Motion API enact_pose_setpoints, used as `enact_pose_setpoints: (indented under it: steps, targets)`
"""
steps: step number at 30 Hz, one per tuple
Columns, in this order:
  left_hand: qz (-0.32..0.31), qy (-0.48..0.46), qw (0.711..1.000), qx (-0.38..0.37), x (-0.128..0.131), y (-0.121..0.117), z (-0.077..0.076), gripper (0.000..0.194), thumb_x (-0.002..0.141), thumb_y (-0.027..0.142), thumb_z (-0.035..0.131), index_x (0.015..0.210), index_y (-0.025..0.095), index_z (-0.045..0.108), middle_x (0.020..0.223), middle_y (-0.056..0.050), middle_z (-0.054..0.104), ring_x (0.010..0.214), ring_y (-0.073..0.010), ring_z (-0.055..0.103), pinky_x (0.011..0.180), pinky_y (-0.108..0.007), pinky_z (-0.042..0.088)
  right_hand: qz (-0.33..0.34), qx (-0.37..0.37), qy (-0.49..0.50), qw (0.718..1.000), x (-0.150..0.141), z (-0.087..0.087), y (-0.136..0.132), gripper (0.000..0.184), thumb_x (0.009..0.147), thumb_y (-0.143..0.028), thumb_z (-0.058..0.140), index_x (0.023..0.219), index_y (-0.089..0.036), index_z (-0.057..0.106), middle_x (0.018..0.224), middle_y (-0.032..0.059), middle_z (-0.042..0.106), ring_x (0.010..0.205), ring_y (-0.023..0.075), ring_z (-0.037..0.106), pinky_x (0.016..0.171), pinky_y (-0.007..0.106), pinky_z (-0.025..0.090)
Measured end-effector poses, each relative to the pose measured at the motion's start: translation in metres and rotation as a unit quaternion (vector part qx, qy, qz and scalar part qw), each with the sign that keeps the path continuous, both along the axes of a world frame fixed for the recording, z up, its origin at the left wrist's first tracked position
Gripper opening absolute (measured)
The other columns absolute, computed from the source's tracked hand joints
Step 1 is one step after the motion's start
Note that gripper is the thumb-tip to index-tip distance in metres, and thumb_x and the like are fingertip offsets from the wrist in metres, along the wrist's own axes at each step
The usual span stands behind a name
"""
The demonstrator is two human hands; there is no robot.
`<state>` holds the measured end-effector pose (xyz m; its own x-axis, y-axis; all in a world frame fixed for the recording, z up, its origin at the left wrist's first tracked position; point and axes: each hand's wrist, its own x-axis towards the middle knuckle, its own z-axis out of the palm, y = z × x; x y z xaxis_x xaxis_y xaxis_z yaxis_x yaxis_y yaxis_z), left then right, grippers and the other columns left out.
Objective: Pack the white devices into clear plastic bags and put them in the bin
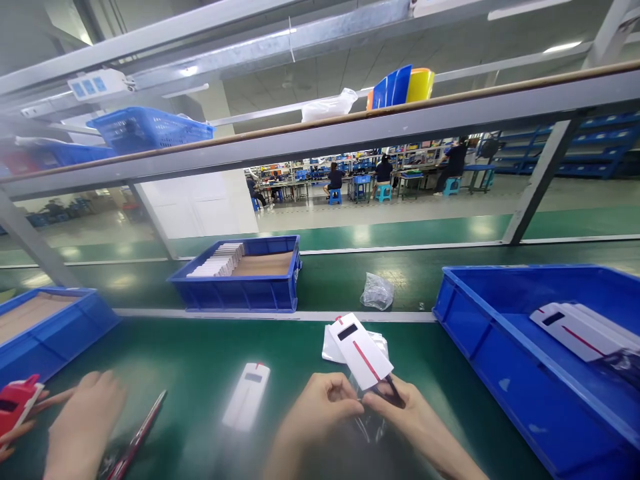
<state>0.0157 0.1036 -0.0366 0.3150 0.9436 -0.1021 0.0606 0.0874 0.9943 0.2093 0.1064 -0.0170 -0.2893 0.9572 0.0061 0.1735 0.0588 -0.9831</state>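
A white flat device point(361, 352) with a dark window and a red stripe stands tilted above my hands. My right hand point(407, 410) is closed at its lower end, with a short black cable point(395, 392) by the fingers. My left hand point(320, 408) is closed in a pinch, its fingertips meeting those of the right at some clear plastic point(371, 427), apparently a thin bag. Behind the device lies a stack of clear-white plastic bags point(334, 348). Another white device point(247, 398) rests on the green table to the left, slightly blurred.
At far left a co-worker's hand point(85, 423) is near a red-and-white device point(17, 403). A red pen-like tool point(140, 433) lies beside it. Blue bins stand left point(65, 327), behind point(240, 293) with white pieces, and right point(480, 327) with white devices. Crumpled plastic point(377, 291) lies behind.
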Motion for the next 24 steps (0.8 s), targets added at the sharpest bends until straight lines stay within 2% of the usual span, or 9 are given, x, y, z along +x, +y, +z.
enact_pose_setpoints:
  steps: [4, 9, 15, 19, 21, 24]
  targets:
    - [0.005, -0.023, 1.000, -0.007, 0.000, 0.000, 0.002, 0.015, 0.073, 0.024, 0.072, 0.070, 0.013, 0.063, 0.058, 0.003, 0.055, 0.051, -0.0071, 0.041, 0.052, -0.020, 0.030, 0.009, -0.004, -0.011, 1.000, 0.003, 0.002, 0.001, 0.042, 0.078, -0.059, 0.068, 0.066, -0.019, 0.064, 0.065, -0.0016, 0.059, 0.068, 0.0193, 0.054, 0.065, 0.029, 0.044]
    - [0.037, -0.024, 0.999, 0.019, 0.000, 0.001, 0.002, 0.022, 0.075, 0.029, 0.073, 0.068, 0.013, 0.060, 0.059, 0.001, 0.056, 0.056, -0.0092, 0.046, 0.055, -0.021, 0.031, 0.025, -0.004, -0.020, 0.999, 0.004, 0.003, -0.001, 0.047, 0.081, -0.061, 0.065, 0.059, -0.019, 0.062, 0.061, -0.0020, 0.057, 0.067, 0.0181, 0.052, 0.067, 0.028, 0.043]
    - [0.041, -0.023, 0.999, 0.011, -0.001, 0.004, -0.006, 0.025, 0.078, 0.035, 0.072, 0.071, 0.014, 0.060, 0.060, 0.001, 0.057, 0.053, -0.0092, 0.046, 0.053, -0.022, 0.030, 0.060, 0.010, -0.030, 0.998, 0.005, 0.007, -0.004, 0.043, 0.088, -0.057, 0.059, 0.071, -0.019, 0.070, 0.078, 0.0012, 0.067, 0.081, 0.0226, 0.059, 0.080, 0.030, 0.045]
    - [0.039, -0.010, 0.999, 0.021, -0.002, 0.004, -0.004, 0.025, 0.077, 0.034, 0.073, 0.069, 0.013, 0.061, 0.060, 0.001, 0.056, 0.055, -0.0096, 0.046, 0.054, -0.022, 0.031, 0.084, 0.029, -0.045, 0.995, 0.007, 0.008, -0.004, 0.054, 0.091, -0.062, 0.051, 0.064, -0.019, 0.070, 0.079, 0.0027, 0.067, 0.083, 0.0236, 0.060, 0.082, 0.032, 0.046]
    - [0.034, -0.007, 0.999, 0.030, -0.003, 0.003, -0.002, 0.025, 0.076, 0.033, 0.073, 0.068, 0.012, 0.060, 0.060, 0.002, 0.055, 0.057, -0.0096, 0.045, 0.055, -0.023, 0.031, 0.077, 0.036, -0.057, 0.995, 0.008, 0.009, -0.003, 0.058, 0.091, -0.063, 0.050, 0.060, -0.019, 0.070, 0.075, 0.0036, 0.067, 0.081, 0.0246, 0.062, 0.083, 0.033, 0.047]
    - [0.031, -0.009, 0.999, 0.037, -0.005, 0.002, 0.001, 0.024, 0.076, 0.032, 0.073, 0.068, 0.012, 0.061, 0.060, 0.002, 0.054, 0.057, -0.0094, 0.044, 0.055, -0.023, 0.030, 0.033, 0.052, -0.066, 0.996, 0.016, 0.014, 0.000, 0.057, 0.091, -0.065, 0.048, 0.067, -0.020, 0.073, 0.080, 0.0065, 0.074, 0.089, 0.0292, 0.065, 0.086, 0.035, 0.049]
